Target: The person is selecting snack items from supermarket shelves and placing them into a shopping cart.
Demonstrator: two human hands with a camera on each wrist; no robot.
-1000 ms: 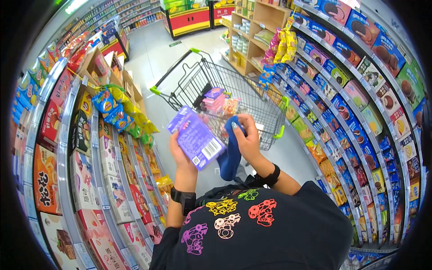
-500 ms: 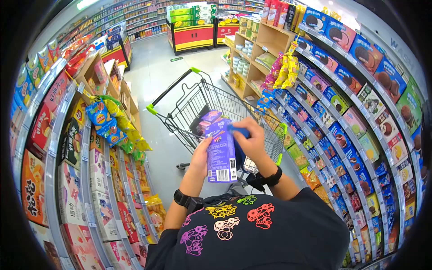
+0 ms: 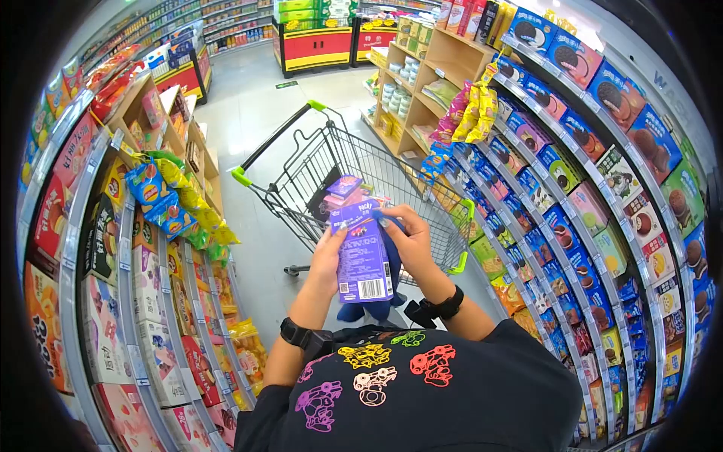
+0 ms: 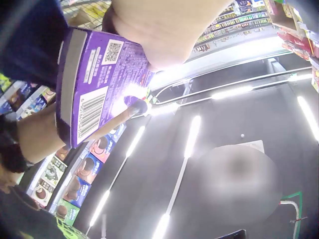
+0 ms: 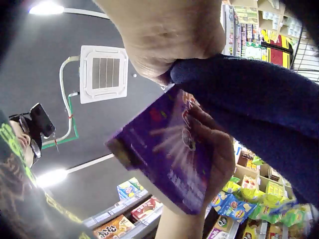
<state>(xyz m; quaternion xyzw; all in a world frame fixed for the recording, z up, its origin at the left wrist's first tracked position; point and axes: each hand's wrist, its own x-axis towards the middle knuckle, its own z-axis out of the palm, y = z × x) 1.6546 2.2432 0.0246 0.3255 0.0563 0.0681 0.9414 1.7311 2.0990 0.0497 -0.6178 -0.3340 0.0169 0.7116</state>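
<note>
A purple Pocky box [image 3: 363, 256] is tilted toward the head camera, its barcode at the lower end. My left hand [image 3: 326, 260] grips the box along its left edge. At the upper right corner of the box, my right hand [image 3: 410, 237] holds a dark blue cloth [image 5: 259, 99] bunched in its fingers. The cloth hangs down behind the box, mostly hidden in the head view. From the right wrist view, the box's picture side shows, with the left fingers [image 5: 222, 154] wrapped over it.
A shopping cart [image 3: 301, 181] stands just beyond my hands, with purple and pink boxes [image 3: 345, 187] inside. Shelves of snack boxes [image 3: 162, 361] line the left, and biscuit packs [image 3: 561, 226] line the right. Hanging chip bags [image 3: 177, 200] jut into the aisle.
The box has come upright and moved right, in front of the cloth. The right hand with the cloth moved to its upper corner. The cart has shifted slightly left in view.
</note>
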